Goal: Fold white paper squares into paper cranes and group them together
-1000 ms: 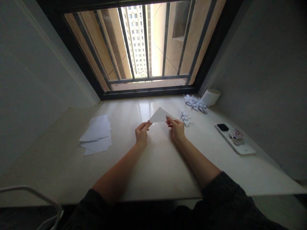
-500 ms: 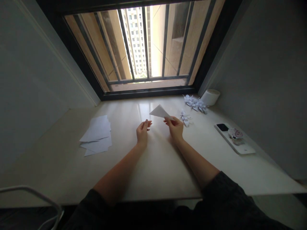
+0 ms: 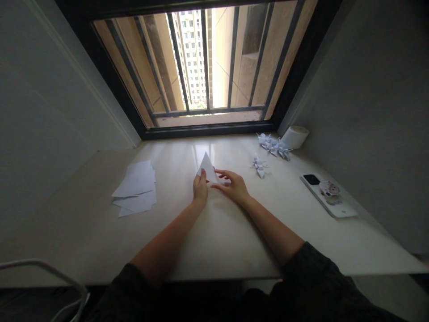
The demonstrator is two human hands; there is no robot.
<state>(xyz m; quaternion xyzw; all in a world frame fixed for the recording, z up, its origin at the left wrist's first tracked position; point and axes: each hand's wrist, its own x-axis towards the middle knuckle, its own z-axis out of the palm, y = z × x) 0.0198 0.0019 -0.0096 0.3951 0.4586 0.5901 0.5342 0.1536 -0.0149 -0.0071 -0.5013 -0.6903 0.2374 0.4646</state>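
1. Left hand's grip [image 3: 200,188] is clamped on a folded paper triangle [image 3: 207,166], its apex toward the window; right hand's grip [image 3: 233,186] has thumb and fingertips apart at the triangle's right edge.
2. Beneath both spreads the white counter [image 3: 234,250], the triangle over its middle.
3. Loose white sheets [image 3: 136,181] overlap on the left.
4. A phone [image 3: 339,210] lies on the right.
5. Small origami pieces [image 3: 274,146] cluster near the window.
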